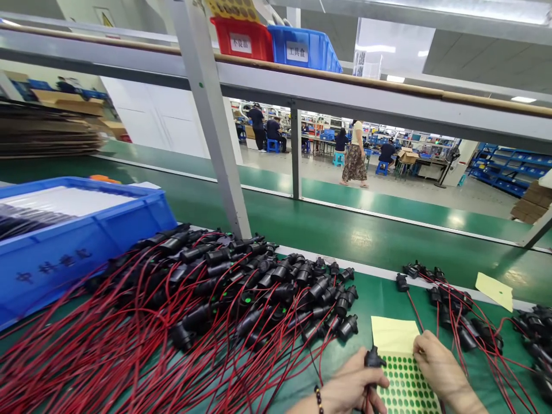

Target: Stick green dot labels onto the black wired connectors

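Observation:
My left hand (356, 382) is closed around a small black cylindrical part (374, 359) with a narrow nozzle-like end; it resembles a small pump. Just beneath lies a pale yellow sheet of green dot stickers (403, 376) on the green bench. At the right edge of this sheet, my right hand (440, 368) has its thumb and fingers pinched together. Whether a single dot is between those fingertips is too small to tell. To the left spreads a large heap of similar black parts (280, 270), several bearing green dots, with long red wires (129, 345) trailing towards me.
A blue crate (86, 230) with white dividers stands at left. More black parts (457, 310) and a yellow paper piece (495, 291) lie at right. A grey post (211, 115) rises behind the heap. Red (241, 40) and blue bins (302, 49) sit on the shelf overhead. People are in the background.

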`<state>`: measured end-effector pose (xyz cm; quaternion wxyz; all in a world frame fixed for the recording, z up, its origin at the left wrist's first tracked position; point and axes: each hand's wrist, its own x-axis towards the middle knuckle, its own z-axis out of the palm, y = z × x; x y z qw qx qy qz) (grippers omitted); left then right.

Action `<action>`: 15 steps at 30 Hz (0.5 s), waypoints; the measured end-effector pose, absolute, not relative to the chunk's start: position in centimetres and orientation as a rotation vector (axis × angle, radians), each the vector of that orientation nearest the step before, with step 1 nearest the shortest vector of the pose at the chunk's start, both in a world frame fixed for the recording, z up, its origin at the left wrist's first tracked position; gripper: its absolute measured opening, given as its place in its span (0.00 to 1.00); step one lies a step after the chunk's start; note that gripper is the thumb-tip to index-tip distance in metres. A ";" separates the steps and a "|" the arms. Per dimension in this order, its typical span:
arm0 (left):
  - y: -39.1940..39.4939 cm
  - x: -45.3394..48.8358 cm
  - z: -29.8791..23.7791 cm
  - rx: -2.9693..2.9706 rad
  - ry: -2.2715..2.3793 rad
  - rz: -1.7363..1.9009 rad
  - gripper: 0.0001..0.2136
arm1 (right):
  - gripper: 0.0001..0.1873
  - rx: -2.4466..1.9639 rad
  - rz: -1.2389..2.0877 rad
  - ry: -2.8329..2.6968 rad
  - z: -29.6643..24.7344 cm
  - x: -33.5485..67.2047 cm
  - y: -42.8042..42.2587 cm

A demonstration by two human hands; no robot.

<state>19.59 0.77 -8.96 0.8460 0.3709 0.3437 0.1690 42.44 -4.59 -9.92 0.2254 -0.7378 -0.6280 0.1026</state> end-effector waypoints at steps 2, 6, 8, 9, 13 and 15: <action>0.6 19.5 -8.7 0.789 0.713 0.357 0.23 | 0.08 -2.001 0.334 -1.749 -9.7 42.8 -4.4; 0.5 19.3 -8.2 0.830 0.713 0.354 0.20 | 0.10 -1.876 0.401 -1.656 -8.8 42.8 -4.2; 0.4 19.3 -7.8 0.898 0.705 0.409 0.19 | 0.13 -1.735 0.403 -1.489 -8.0 42.1 -4.2; 0.4 19.2 -7.5 0.941 0.686 0.459 0.19 | 0.14 -1.657 0.415 -1.396 -7.5 41.4 -4.3; 0.4 18.9 -6.5 1.096 0.573 0.671 0.19 | 0.17 -1.404 0.587 -1.162 -6.4 38.1 -4.5; 0.4 18.8 -6.6 1.168 0.572 0.718 0.18 | 0.17 -1.313 0.701 -1.175 -6.3 36.2 -4.4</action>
